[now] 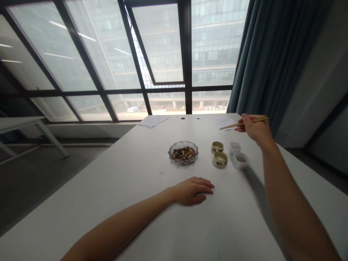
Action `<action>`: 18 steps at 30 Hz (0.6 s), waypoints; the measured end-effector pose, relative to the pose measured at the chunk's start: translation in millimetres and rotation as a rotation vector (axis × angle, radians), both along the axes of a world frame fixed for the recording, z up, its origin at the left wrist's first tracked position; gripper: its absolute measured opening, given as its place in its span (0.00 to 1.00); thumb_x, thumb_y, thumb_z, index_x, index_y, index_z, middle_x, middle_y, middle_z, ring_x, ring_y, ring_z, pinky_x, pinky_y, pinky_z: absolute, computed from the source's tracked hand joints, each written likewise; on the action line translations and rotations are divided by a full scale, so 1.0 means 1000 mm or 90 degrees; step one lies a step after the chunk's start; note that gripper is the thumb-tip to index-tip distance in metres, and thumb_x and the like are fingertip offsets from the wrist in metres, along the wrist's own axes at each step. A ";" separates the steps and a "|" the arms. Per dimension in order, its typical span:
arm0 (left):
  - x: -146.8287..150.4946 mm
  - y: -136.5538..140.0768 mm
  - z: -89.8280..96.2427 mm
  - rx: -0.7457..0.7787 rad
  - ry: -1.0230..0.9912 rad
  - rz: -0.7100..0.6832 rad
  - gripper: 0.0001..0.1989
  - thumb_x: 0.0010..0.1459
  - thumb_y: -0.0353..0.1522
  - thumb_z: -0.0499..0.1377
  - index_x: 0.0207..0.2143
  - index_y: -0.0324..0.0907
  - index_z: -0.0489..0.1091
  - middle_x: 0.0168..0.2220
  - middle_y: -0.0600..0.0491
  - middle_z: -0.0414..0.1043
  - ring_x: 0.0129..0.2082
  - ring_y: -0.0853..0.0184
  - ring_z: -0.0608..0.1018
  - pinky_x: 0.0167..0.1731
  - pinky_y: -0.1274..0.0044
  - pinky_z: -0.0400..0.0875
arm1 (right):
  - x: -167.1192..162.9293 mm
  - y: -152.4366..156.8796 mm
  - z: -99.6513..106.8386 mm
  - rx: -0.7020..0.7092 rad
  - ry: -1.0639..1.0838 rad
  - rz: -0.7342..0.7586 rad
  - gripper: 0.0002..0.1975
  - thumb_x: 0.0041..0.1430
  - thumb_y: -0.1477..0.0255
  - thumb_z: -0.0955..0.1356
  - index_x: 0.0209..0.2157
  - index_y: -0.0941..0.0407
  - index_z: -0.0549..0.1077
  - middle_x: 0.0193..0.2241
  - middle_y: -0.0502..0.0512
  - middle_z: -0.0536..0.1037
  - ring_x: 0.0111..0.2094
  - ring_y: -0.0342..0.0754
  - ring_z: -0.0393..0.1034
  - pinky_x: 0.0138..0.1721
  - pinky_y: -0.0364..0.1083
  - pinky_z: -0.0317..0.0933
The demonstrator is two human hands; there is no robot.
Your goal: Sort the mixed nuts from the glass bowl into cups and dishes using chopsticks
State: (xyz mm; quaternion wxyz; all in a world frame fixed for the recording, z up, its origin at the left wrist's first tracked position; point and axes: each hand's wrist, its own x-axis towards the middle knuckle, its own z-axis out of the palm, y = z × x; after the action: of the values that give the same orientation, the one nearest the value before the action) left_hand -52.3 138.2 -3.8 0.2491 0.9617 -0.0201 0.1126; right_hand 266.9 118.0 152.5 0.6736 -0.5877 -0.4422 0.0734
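My right hand (254,127) is closed around a pair of chopsticks (231,125), raised over the table's far right part with the tips pointing left. My left hand (193,191) lies flat on the white table, fingers stretched to the right, holding nothing. Ahead of it stands a clear scalloped glass bowl (184,163) with a mix of dark and light nuts or seeds (182,153). To the bowl's right are two greenish cups with dark characters, one farther cup (216,147) and one nearer cup (220,160). Beside them sit two small white cups (240,161), whose contents I cannot make out.
Papers (153,121) lie at the far left of the white table (136,174), and more papers (224,122) at the far right. Two small dark round things (183,118) are near the far edge. Windows and a blue curtain (263,54) stand behind. Another table (21,123) is at left.
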 end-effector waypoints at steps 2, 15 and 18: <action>0.000 0.000 0.000 0.002 0.000 -0.001 0.19 0.66 0.32 0.56 0.59 0.48 0.70 0.62 0.48 0.70 0.64 0.60 0.70 0.65 0.68 0.61 | -0.018 0.002 0.000 0.026 -0.003 0.076 0.18 0.61 0.58 0.73 0.26 0.58 0.78 0.20 0.57 0.79 0.21 0.51 0.79 0.22 0.44 0.75; 0.000 0.000 -0.002 0.007 -0.008 -0.004 0.18 0.68 0.35 0.55 0.58 0.48 0.70 0.62 0.49 0.70 0.63 0.60 0.70 0.66 0.69 0.61 | -0.104 0.033 -0.052 -0.087 -0.095 0.350 0.25 0.62 0.50 0.69 0.30 0.60 0.80 0.22 0.57 0.80 0.22 0.50 0.78 0.24 0.43 0.71; 0.001 0.000 -0.002 0.004 -0.006 -0.004 0.18 0.68 0.35 0.55 0.59 0.48 0.70 0.62 0.49 0.70 0.63 0.60 0.70 0.65 0.68 0.61 | -0.116 0.034 -0.063 -0.118 -0.101 0.369 0.23 0.63 0.53 0.68 0.29 0.59 0.79 0.21 0.56 0.79 0.22 0.49 0.77 0.24 0.43 0.70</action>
State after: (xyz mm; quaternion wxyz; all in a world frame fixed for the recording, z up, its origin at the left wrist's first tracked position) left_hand -51.4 138.4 -6.0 0.2465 0.9618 -0.0246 0.1163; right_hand 151.2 152.3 89.6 0.5313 -0.5004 -0.6339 0.2560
